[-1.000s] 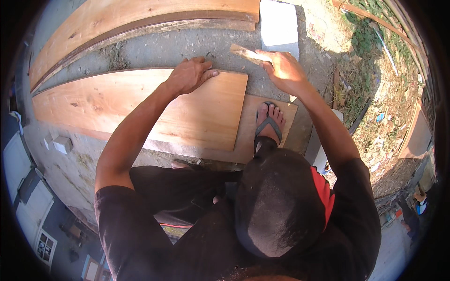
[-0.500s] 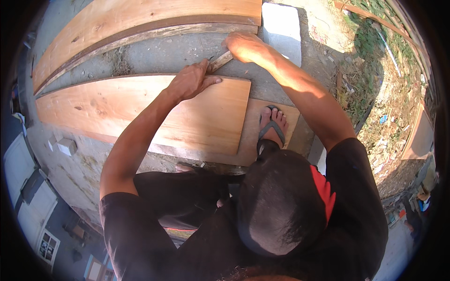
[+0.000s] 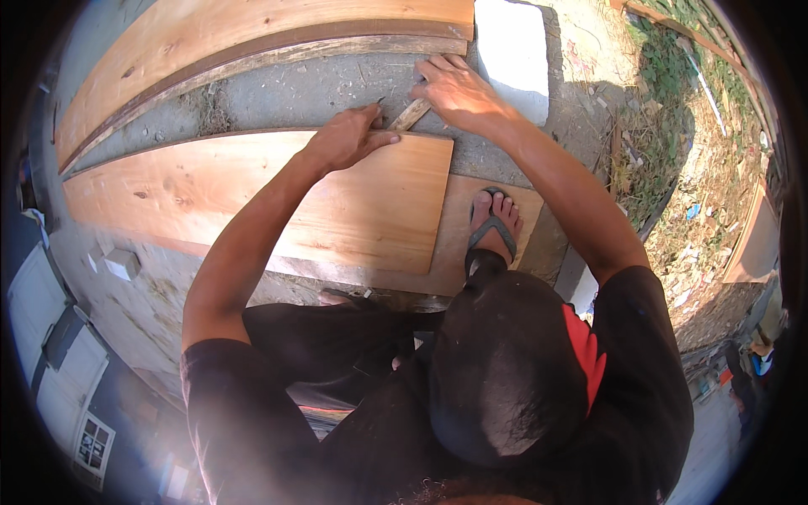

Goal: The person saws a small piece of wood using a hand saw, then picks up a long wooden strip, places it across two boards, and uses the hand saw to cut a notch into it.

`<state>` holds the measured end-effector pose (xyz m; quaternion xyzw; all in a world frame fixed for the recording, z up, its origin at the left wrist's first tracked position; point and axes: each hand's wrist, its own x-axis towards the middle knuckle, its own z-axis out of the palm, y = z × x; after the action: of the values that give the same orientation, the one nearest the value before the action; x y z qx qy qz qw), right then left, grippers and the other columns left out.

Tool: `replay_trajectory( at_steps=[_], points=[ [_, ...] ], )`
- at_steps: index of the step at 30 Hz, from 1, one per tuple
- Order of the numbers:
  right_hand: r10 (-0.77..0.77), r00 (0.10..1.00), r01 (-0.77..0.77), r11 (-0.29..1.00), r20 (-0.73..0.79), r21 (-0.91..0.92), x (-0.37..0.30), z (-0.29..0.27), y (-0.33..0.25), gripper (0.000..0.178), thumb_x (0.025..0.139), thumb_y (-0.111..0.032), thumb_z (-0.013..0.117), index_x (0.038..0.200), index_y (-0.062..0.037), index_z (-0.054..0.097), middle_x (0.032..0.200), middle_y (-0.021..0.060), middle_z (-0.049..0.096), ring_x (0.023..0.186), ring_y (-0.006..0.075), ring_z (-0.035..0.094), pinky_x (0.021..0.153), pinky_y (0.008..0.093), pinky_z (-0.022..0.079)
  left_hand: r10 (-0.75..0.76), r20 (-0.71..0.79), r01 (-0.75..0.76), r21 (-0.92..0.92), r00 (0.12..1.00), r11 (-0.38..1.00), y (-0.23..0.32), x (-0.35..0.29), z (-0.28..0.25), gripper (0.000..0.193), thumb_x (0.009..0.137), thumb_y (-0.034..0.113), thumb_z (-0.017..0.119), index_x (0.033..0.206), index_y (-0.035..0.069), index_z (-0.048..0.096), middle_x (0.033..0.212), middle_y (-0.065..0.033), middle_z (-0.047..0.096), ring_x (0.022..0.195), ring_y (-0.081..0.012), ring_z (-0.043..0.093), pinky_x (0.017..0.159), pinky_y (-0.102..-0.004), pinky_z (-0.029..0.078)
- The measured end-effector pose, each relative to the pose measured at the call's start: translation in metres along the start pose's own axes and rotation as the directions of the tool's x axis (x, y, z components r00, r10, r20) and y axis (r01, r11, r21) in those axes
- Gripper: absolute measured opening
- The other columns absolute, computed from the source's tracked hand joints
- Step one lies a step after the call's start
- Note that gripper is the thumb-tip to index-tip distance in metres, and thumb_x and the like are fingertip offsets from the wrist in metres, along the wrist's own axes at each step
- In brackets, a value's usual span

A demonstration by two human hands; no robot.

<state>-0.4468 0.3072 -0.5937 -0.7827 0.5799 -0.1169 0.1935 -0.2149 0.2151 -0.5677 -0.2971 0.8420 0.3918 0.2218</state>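
A wide, smooth wooden board (image 3: 278, 198) lies across in front of me. At its far edge, near the right end, my left hand (image 3: 345, 139) is closed, the thumb on the board's face and the fingers curled over the edge. A thin dark tip shows by those fingers; its kind is unclear. My right hand (image 3: 454, 91) is closed on a short, rough wood strip (image 3: 410, 115). The strip slants between both hands and its near end meets the board's edge. My right fingers partly hide its far end.
Another long board (image 3: 278, 29) lies beyond, with a rough timber (image 3: 353, 49) along its near side. A white block (image 3: 513, 63) stands right of it. My sandalled foot (image 3: 495, 220) rests on a lower wood piece (image 3: 454, 240). Weeds and litter (image 3: 673, 168) cover ground at right.
My right hand has shifted slightly right and nearer, its fingers now more visible. The strip has moved right with it, out from beside my left hand, which stays at the board's edge.
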Motion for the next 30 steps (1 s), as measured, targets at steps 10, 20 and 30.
replay_trajectory(
  at_steps=[10,20,30],
  points=[
    [-0.031,0.998,0.03,0.999,-0.056,-0.017,-0.008,0.024,0.015,0.034,0.085,-0.002,0.06,0.113,-0.0117,0.076,0.12,0.008,0.061,0.122,0.0252,0.052,0.114,0.0407,0.038,0.032,0.054,-0.027,-0.098,0.998,0.995,-0.021,-0.002,-0.02,0.051,0.092,0.047,0.07,0.095,-0.004,0.071,0.092,-0.0238,0.072,0.087,-0.0398,0.069,0.08,-0.0457,0.053],
    [0.0,0.997,0.001,1.0,0.074,-0.007,-0.008,0.014,0.003,0.03,0.099,-0.012,0.047,0.111,-0.0102,0.074,0.129,0.0088,0.058,0.128,0.0292,0.051,0.114,0.0427,0.042,-0.021,0.078,0.024,-0.039,0.997,0.999,-0.015,-0.007,-0.013,0.045,0.092,0.043,0.07,0.097,-0.002,0.072,0.094,-0.024,0.072,0.09,-0.0404,0.069,0.082,-0.0456,0.053],
    [0.439,0.789,-0.221,0.856,-0.43,0.467,-0.064,-0.04,-0.039,0.023,0.094,-0.005,0.062,0.114,-0.0048,0.071,0.102,0.0112,0.067,0.086,0.0284,0.066,0.077,0.0365,0.054,0.052,-0.191,-0.037,0.081,0.98,0.996,-0.007,-0.021,-0.008,0.04,0.094,0.04,0.068,0.1,0.001,0.074,0.104,-0.0196,0.071,0.101,-0.0396,0.065,0.089,-0.0473,0.052]
  ],
)
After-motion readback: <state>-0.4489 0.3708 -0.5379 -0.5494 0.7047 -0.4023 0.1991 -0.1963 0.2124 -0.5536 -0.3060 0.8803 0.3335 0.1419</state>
